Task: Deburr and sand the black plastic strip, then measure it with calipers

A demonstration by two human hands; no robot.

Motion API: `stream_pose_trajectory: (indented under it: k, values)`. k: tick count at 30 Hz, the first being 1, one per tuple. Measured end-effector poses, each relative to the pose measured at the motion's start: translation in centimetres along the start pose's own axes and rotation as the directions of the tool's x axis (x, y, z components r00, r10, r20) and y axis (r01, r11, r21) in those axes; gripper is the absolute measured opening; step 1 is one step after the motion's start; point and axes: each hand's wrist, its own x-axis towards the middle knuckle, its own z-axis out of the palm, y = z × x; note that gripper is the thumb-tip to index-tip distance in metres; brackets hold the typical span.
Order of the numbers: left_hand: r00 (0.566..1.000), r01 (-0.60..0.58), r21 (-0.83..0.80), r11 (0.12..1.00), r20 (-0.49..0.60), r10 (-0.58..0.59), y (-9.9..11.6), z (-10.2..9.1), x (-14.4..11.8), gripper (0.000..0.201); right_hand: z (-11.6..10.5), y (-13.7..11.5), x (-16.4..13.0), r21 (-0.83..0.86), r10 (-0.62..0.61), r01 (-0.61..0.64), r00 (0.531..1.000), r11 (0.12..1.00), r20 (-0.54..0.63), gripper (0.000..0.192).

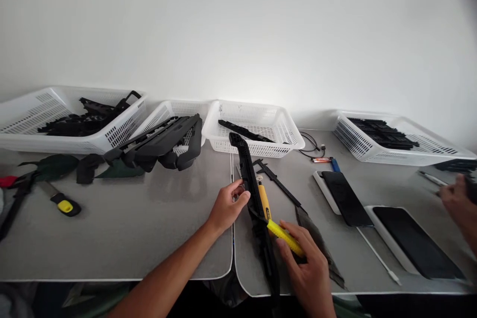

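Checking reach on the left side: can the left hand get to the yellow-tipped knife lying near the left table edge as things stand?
Probably yes. The left hand rests on the long black part, and bare table lies between it and the knife; nothing blocks that path, though it would have to let go first.

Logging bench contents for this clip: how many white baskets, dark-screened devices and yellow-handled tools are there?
White baskets: 4
Dark-screened devices: 2
Yellow-handled tools: 3, one under the right hand, one beside the long black part that the left hand steadies, one far left
Total: 9
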Motion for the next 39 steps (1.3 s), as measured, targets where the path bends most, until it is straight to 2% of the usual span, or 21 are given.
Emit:
stream_pose_trajectory:
  k: [3,7,12,18,22,25,26,27,28,30,32,33,34,36,39]
  values:
    - [1.0,-0.004,-0.041,0.999,0.029,0.005,0.1,-0.1,0.0,0.045,0.0,-0.2,-0.1,-0.057,-0.071,0.074,0.996,0.996,0.053,0.035]
    - [0.999,0.009,-0.027,1.0,0.049,-0.008,0.7,-0.2,-0.2,0.056,0.4,0.0,0.1,-0.127,-0.102,0.113,0.991,0.985,0.091,0.043]
    - [0.996,0.032,0.004,0.999,0.082,-0.033,1.1,-0.2,-0.5,0.051,0.9,0.4,0.4,-0.182,-0.102,0.117,0.991,0.976,0.087,0.039]
    - [0.986,0.077,-0.157,0.985,0.156,-0.052,0.7,0.2,-0.3,0.054,0.9,0.5,0.4,-0.172,-0.098,0.115,0.989,0.978,0.109,0.035]
    - [0.997,0.012,-0.045,0.999,0.081,-0.009,1.3,-0.7,0.1,0.053,1.1,0.7,0.3,-0.151,-0.069,0.085,0.992,0.985,0.107,0.034]
    - [0.999,-0.037,0.102,0.994,-0.03,0.04,1.5,-2.7,-0.3,0.051,1.2,0.8,0.2,-0.134,-0.042,0.052,0.996,0.99,0.083,0.036]
    - [0.995,-0.036,0.204,0.978,-0.084,0.054,1.2,-3.5,-0.7,0.048,1.2,0.8,0.2,-0.124,-0.029,0.038,0.997,0.992,0.071,0.037]
    - [0.99,-0.028,0.345,0.938,-0.117,0.073,0.7,-4.3,-1.3,0.045,1.1,0.8,0.2,-0.112,-0.016,0.023,0.998,0.993,0.058,0.038]
    - [0.989,-0.042,0.492,0.87,-0.106,0.108,0.0,-5.0,-2.0,0.044,1.1,0.8,0.2,-0.096,-0.002,0.006,0.999,0.995,0.047,0.038]
    - [0.979,-0.187,0.752,0.632,0.087,0.185,-1.6,-5.9,-3.8,0.046,0.9,0.6,0.2,-0.052,0.027,-0.025,0.999,0.998,0.034,0.038]
    - [0.943,-0.322,0.88,0.35,0.268,0.197,-2.7,-6.0,-5.7,0.053,0.6,0.5,0.3,-0.013,0.057,-0.056,0.998,0.998,0.036,0.036]
    - [0.928,-0.36,0.902,0.24,0.319,0.193,-3.0,-5.7,-6.6,0.056,0.5,0.4,0.3,0.0,0.069,-0.069,0.997,0.998,0.04,0.035]
    - [0.925,-0.367,0.914,0.172,0.338,0.175,-2.9,-5.4,-7.5,0.063,0.5,0.3,0.4,0.008,0.079,-0.079,0.996,0.997,0.045,0.035]
    - [0.93,-0.35,0.927,0.134,0.328,0.165,-2.3,-4.8,-8.9,0.075,0.5,0.2,0.5,0.015,0.088,-0.089,0.995,0.996,0.048,0.034]
    - [0.916,-0.389,0.908,0.156,0.362,0.176,-0.9,-4.2,-10.8,0.099,0.6,0.2,0.5,0.015,0.092,-0.092,0.995,0.996,0.049,0.035]
